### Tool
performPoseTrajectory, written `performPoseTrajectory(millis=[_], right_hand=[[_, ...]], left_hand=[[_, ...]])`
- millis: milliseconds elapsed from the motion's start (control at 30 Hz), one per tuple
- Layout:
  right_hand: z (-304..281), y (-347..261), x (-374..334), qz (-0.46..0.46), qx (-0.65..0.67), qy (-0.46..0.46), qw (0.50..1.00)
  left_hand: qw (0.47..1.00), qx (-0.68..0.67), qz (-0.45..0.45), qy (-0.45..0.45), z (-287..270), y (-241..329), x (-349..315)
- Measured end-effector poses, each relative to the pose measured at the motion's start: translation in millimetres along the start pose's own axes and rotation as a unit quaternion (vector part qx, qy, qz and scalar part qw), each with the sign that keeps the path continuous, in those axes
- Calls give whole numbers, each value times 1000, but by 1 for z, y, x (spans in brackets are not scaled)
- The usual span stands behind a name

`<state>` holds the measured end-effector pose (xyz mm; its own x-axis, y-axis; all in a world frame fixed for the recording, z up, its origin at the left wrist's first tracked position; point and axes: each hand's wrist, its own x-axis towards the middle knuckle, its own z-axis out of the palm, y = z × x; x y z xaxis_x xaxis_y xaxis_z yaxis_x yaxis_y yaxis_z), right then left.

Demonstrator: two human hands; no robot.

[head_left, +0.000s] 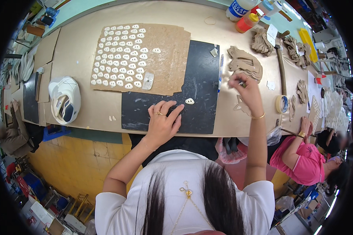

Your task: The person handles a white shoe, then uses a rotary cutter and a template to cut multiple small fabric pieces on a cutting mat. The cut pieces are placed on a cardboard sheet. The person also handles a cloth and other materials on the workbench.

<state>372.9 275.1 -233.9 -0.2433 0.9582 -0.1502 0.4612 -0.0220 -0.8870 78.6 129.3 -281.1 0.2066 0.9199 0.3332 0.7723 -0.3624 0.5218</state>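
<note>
My left hand (163,120) rests on the black mat (168,111) with its fingers spread and nothing in them. Just beyond its fingertips lies a small white piece with two holes (189,101). My right hand (245,90) is raised to the right of the mat, its fingers pinched together; a small dark bit shows between them, too blurred to name. Behind that hand is a stack of tan cut-out pieces (245,64), and a single tan outline piece (241,106) lies below it. Rows of similar white pieces (121,56) cover much of a brown cardboard sheet (166,51).
A blue pen (221,68) lies along the mat's right edge. Bottles (247,22) stand at the back right, near a hammer (279,62) and a tape roll (281,104). A white cap-like item (64,100) sits at left. A co-worker in pink (302,160) works at right.
</note>
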Motion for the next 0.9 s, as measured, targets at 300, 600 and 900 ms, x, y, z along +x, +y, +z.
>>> performPoseTrajectory(millis=[300, 600, 900], right_hand=[[89, -29, -38, 56, -31, -59, 996], [110, -29, -38, 40, -108, -7, 993], [115, -36, -37, 67, -175, 8, 982]], left_hand=[[1000, -6, -6, -9, -2, 1, 2], [999, 18, -4, -39, -4, 4, 3], [997, 46, 1, -63, -4, 7, 6]])
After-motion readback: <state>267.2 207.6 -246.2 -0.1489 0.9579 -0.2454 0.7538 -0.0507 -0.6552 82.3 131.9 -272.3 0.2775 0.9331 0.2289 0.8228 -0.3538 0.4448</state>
